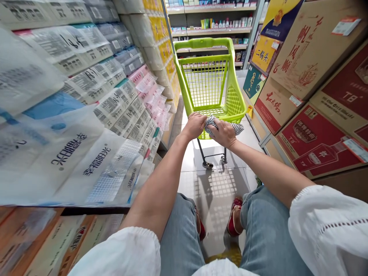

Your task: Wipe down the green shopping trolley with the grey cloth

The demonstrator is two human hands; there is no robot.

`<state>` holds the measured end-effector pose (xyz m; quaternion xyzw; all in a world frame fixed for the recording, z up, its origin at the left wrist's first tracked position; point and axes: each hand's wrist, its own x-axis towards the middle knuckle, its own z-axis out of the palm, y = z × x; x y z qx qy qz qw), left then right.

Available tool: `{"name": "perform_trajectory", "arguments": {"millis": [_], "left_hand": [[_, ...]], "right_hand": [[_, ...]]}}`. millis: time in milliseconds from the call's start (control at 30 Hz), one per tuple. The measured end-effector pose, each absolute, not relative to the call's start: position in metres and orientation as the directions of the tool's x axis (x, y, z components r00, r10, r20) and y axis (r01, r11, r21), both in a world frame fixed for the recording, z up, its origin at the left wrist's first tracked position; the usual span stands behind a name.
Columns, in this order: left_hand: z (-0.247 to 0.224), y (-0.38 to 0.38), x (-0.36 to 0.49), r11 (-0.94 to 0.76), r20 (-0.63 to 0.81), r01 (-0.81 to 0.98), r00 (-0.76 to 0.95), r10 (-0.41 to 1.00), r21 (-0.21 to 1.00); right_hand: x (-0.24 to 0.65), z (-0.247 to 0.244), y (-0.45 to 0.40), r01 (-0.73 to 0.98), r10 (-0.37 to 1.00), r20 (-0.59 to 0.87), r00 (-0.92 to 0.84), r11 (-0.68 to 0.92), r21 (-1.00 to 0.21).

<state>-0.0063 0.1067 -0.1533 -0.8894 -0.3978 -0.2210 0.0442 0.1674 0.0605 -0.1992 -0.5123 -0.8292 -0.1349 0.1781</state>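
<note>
Cloth (237,129), in the head view, lies at the near rim of a lime-green cart (239,101), beneath the right hand (223,133) and sticking out from it both ways: one end bunches toward nine o'clock, close by the left hand (196,125), and a looser tail runs past the knuckles toward three, dipping slightly to four. Its long axis seems to follow the rim, crosswise to the two forearms, which come up from seven and five o'clock. The right hand is the nearer one, being on the fabric itself, fingers curled over and clamped on it against the rim; the left hand, at nine o'clock from it, is wrapped round the rim, just beside the bunched end, and whether its fingertips also catch the fabric I cannot tell. As for looks, the cloth seems thin and soft, with narrow dark and pale stripes, crumpled into a wad between the hands and folded at the tail, much of it hidden by the fingers. Toward twelve from the hands stand the cart's grid wall and arched handle (205,42); toward six, its dark legs end in wheels (207,165) on the tiled floor (185,184). Wrapped packs (115,103) fill the side from eight to eleven, printed cartons (290,73) stand from one to four, and stocked shelves (217,30) cross the aisle at twelve
</note>
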Motion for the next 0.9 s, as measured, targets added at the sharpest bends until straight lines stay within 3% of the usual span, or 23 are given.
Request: {"name": "perform_trajectory", "arguments": {"millis": [533, 900], "left_hand": [[-0.156, 0.101, -0.004, -0.676, 0.44, 0.73, 0.577, 0.688, 0.099], [-0.155, 0.103, -0.007, -0.669, 0.421, 0.735, 0.575, 0.701, 0.11]], "right_hand": [[0.169, -0.238, 0.053, 0.742, 0.709, 0.222, -0.669, 0.655, 0.146], [0.166, -0.18, 0.057, 0.864, 0.774, 0.423, -0.472, 0.501, 0.048]]}}
